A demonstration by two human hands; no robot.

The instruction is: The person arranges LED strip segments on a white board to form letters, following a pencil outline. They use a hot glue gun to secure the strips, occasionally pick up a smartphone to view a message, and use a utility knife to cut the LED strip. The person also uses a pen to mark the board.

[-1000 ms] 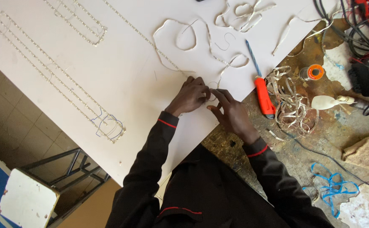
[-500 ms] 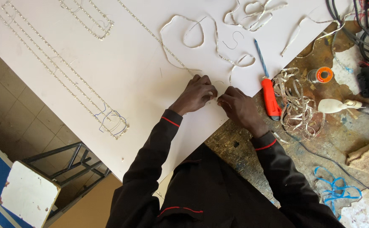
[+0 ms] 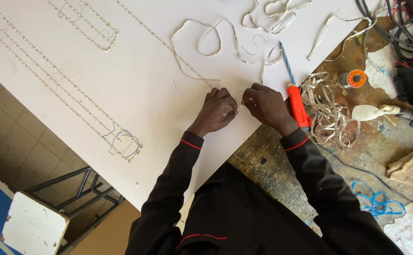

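White board across most of the desk, rough wood showing bare at its lower right edge. Left hand and right hand side by side on the board near that edge, fingertips almost meeting, both closed in a pinch grip on a thin pale strip running between them. Strip lying on the board right at the fingertips, too fine to tell how it bends under the fingers. Dark sleeves with a thin red line at each cuff. Just right of the right hand, an orange-handled tool with a blue-and-white striped shaft pointing up the board, its handle touching the wrist side of that hand. Beyond the tool, a loose tangle of pale ribbon scraps on the bare wood. Further right, a small orange-rimmed spool and a cream-coloured handle. Black cables bunched in the upper right corner. Blue cord curled on the desk at lower right, a tan rag near it. On the board above the hands, looping pale strips; to the left, long dotted outlines laid in straight runs.
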